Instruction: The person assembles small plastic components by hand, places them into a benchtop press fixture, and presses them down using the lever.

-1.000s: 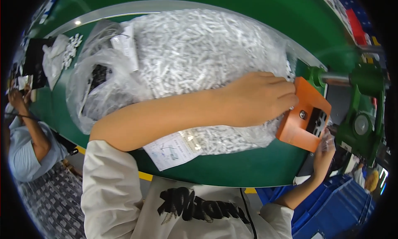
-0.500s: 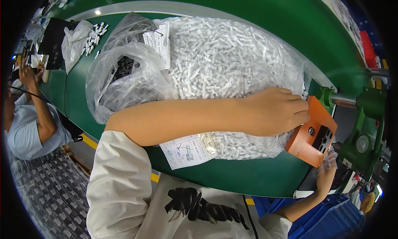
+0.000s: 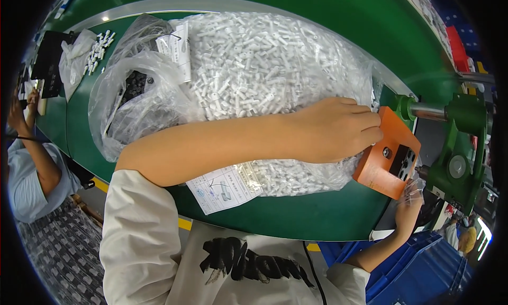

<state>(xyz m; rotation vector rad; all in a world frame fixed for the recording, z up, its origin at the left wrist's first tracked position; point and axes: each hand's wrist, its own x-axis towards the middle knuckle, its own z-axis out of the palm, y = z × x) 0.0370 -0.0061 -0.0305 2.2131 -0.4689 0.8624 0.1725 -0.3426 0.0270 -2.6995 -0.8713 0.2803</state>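
Observation:
My left hand (image 3: 344,129) reaches across to the left edge of an orange box-shaped cover (image 3: 377,170), its fingers curled and pressed together. Whatever lies between those fingertips is hidden. Under my left forearm a large clear bag of small white plastic pegs (image 3: 248,66) spreads over the bench. My right hand (image 3: 410,195), with clear plastic film about it, is up against the lower right side of the orange cover; its fingers are out of sight behind it. Beside the cover stands a green bench press (image 3: 457,157) with a shiny metal shaft.
An open clear bag of black parts (image 3: 138,88) lies left on the green bench (image 3: 296,220), near loose white and black pegs (image 3: 99,51). A printed sheet (image 3: 222,191) sits below my forearm. Blue crates (image 3: 418,268) stand lower right. Another person's arm (image 3: 39,157) is far left.
The whole view has shifted, so the bench and bags sit slightly farther left and up. Both my hands keep their places at the orange cover. The other person's hands have moved left.

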